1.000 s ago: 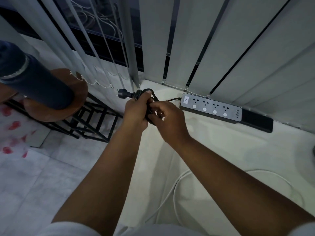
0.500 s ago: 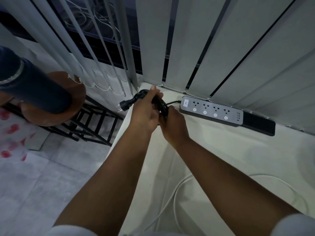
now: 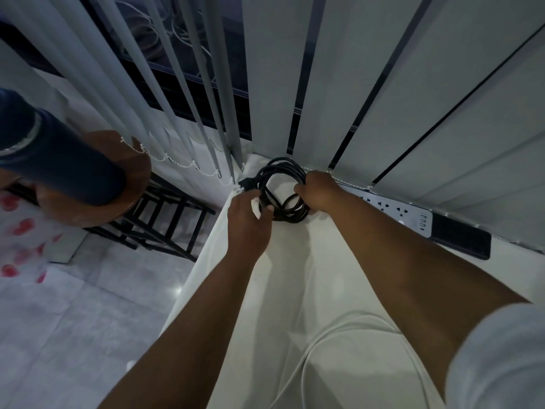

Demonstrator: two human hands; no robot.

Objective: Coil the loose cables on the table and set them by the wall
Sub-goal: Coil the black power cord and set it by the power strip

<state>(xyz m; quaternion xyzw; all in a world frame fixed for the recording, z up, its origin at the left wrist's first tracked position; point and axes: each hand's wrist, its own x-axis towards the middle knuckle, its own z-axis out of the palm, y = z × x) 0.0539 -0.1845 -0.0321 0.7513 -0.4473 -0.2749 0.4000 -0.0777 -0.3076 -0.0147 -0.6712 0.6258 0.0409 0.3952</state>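
Black cable (image 3: 280, 190), held up a second ago, now lies coiled in the table (image 3: 295, 276) corner by the blinds (image 3: 339, 84). Left hand (image 3: 247, 219) and right hand (image 3: 320, 191) pinch its sides; release looks next. White cable (image 3: 309, 349) remains loose.

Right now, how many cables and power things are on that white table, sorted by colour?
Black cable coil, held by the left hand and right hand, in the corner by the blinds: 1
White cable, loose on the table: 1
Grey power strip: 1
Black flat block beside the strip: 1
Total: 4
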